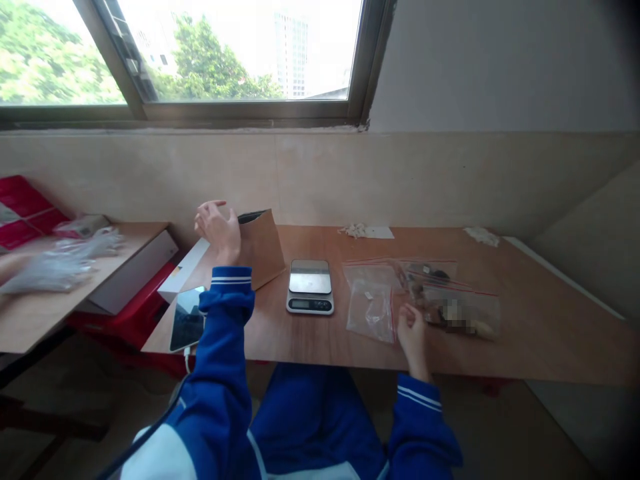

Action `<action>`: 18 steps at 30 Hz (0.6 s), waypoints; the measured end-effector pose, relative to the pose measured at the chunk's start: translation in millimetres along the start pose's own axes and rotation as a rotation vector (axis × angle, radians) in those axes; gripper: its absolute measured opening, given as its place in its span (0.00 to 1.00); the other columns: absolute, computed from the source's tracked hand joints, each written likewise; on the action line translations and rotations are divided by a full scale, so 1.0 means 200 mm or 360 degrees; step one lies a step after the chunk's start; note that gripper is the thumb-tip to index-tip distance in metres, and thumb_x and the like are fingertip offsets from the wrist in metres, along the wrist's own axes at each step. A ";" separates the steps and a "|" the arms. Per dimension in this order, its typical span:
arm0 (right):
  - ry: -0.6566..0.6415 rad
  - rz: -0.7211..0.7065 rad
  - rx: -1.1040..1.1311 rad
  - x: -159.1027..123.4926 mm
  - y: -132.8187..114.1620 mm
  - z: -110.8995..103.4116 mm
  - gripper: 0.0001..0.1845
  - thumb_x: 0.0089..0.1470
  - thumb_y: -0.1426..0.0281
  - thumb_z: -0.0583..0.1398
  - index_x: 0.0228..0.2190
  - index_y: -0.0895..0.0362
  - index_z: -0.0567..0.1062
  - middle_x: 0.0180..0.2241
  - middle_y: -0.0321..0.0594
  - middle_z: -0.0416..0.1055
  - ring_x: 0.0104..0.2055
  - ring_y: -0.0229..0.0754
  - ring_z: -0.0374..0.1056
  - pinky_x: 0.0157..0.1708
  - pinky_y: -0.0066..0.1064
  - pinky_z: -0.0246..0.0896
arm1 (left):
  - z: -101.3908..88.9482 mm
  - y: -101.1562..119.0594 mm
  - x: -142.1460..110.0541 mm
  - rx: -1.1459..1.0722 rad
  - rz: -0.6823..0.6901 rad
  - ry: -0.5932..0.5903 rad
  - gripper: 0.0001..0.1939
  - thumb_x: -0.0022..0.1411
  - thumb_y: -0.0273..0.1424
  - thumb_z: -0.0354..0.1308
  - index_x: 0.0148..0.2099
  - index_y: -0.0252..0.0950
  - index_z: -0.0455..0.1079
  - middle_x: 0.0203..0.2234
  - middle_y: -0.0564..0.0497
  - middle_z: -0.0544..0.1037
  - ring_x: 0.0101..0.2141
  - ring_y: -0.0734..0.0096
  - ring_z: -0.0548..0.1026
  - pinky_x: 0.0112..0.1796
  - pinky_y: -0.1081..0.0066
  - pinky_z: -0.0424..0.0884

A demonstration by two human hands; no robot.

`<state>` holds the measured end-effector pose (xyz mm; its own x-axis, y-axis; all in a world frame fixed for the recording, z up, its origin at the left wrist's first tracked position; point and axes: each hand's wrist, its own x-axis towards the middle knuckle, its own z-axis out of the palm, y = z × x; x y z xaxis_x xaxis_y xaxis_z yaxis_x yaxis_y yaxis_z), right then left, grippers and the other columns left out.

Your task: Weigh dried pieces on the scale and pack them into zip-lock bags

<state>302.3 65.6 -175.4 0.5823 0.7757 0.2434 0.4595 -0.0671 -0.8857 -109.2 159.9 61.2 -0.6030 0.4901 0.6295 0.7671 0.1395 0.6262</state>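
Observation:
My left hand [219,229] is raised above the wooden table [525,320], fingers apart and holding nothing, just left of a brown paper bag [263,248] that stands open. My right hand [413,332] rests near the table's front edge with its fingers curled at the corner of a clear zip bag [371,303] holding small pale bits. Whether it grips that bag I cannot make out. More zip bags [450,297] with dark contents lie just right of that hand. A small digital scale [310,287] sits between my two hands.
A tablet [186,320] with a cable lies at the table's left corner beside a long white box [183,270]. Pale scraps and paper [367,231] lie near the wall. A second table [30,313] at left holds clear plastic bags [60,263] and red boxes [20,210].

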 end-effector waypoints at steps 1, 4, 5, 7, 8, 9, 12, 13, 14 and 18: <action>-0.0008 -0.0092 -0.0110 0.00 0.00 0.01 0.33 0.52 0.48 0.50 0.44 0.64 0.71 0.42 0.62 0.72 0.46 0.58 0.70 0.46 0.49 0.65 | 0.02 -0.02 0.02 0.0070 -0.0054 -0.0098 0.12 0.61 0.29 0.55 0.48 0.35 0.70 0.49 0.40 0.72 0.53 0.51 0.66 0.56 0.53 0.57; -0.0216 -0.0372 -0.0465 -0.04 -0.03 0.07 0.30 0.56 0.53 0.49 0.48 0.63 0.71 0.48 0.61 0.70 0.54 0.58 0.65 0.54 0.49 0.59 | 0.01 -0.05 -0.01 0.0105 -0.0082 -0.0282 0.12 0.62 0.28 0.52 0.47 0.37 0.71 0.43 0.43 0.77 0.48 0.54 0.71 0.50 0.57 0.63; -0.0313 -0.0417 -0.0569 -0.06 -0.05 0.10 0.29 0.57 0.56 0.49 0.50 0.63 0.70 0.50 0.60 0.68 0.56 0.58 0.63 0.55 0.49 0.58 | -0.01 -0.05 -0.04 0.0095 -0.0073 -0.0335 0.13 0.62 0.29 0.51 0.47 0.38 0.71 0.41 0.44 0.78 0.46 0.56 0.73 0.47 0.59 0.65; -0.0484 -0.0453 -0.0744 -0.10 -0.08 0.16 0.28 0.57 0.61 0.49 0.55 0.63 0.66 0.55 0.60 0.65 0.59 0.58 0.60 0.56 0.50 0.57 | -0.08 -0.03 -0.10 0.0143 -0.0081 -0.0467 0.13 0.61 0.31 0.53 0.47 0.41 0.72 0.41 0.45 0.79 0.43 0.54 0.75 0.42 0.61 0.68; -0.0545 -0.0457 -0.0816 -0.10 -0.10 0.19 0.28 0.58 0.64 0.49 0.56 0.63 0.64 0.58 0.60 0.62 0.60 0.59 0.58 0.56 0.51 0.56 | -0.13 -0.02 -0.12 0.0199 -0.0102 -0.0529 0.12 0.61 0.32 0.54 0.45 0.41 0.74 0.40 0.44 0.79 0.42 0.52 0.76 0.41 0.61 0.68; -0.0597 -0.0457 -0.0876 -0.10 -0.13 0.21 0.28 0.58 0.66 0.48 0.58 0.62 0.63 0.60 0.58 0.60 0.61 0.59 0.57 0.56 0.53 0.55 | -0.17 -0.01 -0.15 0.0248 -0.0109 -0.0580 0.12 0.60 0.34 0.54 0.45 0.42 0.75 0.40 0.44 0.80 0.42 0.51 0.76 0.40 0.60 0.68; -0.0612 -0.0385 -0.0984 -0.02 -0.26 0.22 0.27 0.58 0.68 0.49 0.58 0.61 0.63 0.62 0.59 0.55 0.63 0.65 0.53 0.56 0.63 0.50 | -0.30 -0.01 -0.21 0.0285 -0.0111 -0.0700 0.11 0.59 0.37 0.56 0.41 0.42 0.77 0.38 0.45 0.81 0.39 0.51 0.77 0.37 0.63 0.68; -0.0552 -0.0365 -0.0973 0.01 -0.33 0.21 0.27 0.57 0.68 0.51 0.57 0.62 0.64 0.62 0.62 0.55 0.63 0.68 0.52 0.55 0.66 0.48 | -0.34 -0.02 -0.24 0.0248 -0.0095 -0.0754 0.11 0.58 0.38 0.57 0.39 0.42 0.78 0.36 0.46 0.81 0.38 0.53 0.77 0.35 0.64 0.67; -0.0465 -0.0370 -0.0922 0.04 -0.42 0.19 0.27 0.56 0.68 0.53 0.56 0.64 0.66 0.61 0.66 0.55 0.62 0.70 0.52 0.54 0.67 0.48 | -0.37 -0.04 -0.27 0.0185 -0.0066 -0.0819 0.11 0.58 0.40 0.58 0.37 0.42 0.79 0.33 0.47 0.81 0.36 0.55 0.77 0.34 0.66 0.67; -0.0312 -0.1036 -0.0062 -0.03 -0.89 0.09 0.16 0.61 0.68 0.51 0.49 0.58 0.69 0.50 0.54 0.67 0.56 0.53 0.62 0.56 0.50 0.57 | -0.46 -0.10 -0.41 -0.0080 -0.0029 -0.1029 0.15 0.55 0.46 0.59 0.35 0.43 0.80 0.28 0.50 0.81 0.34 0.58 0.78 0.33 0.69 0.67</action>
<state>204.5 83.8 -27.6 0.0484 0.7647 0.6425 0.7009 0.4323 -0.5674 -95.1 37.8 40.0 -0.3502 0.9093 0.2245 0.7375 0.1199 0.6647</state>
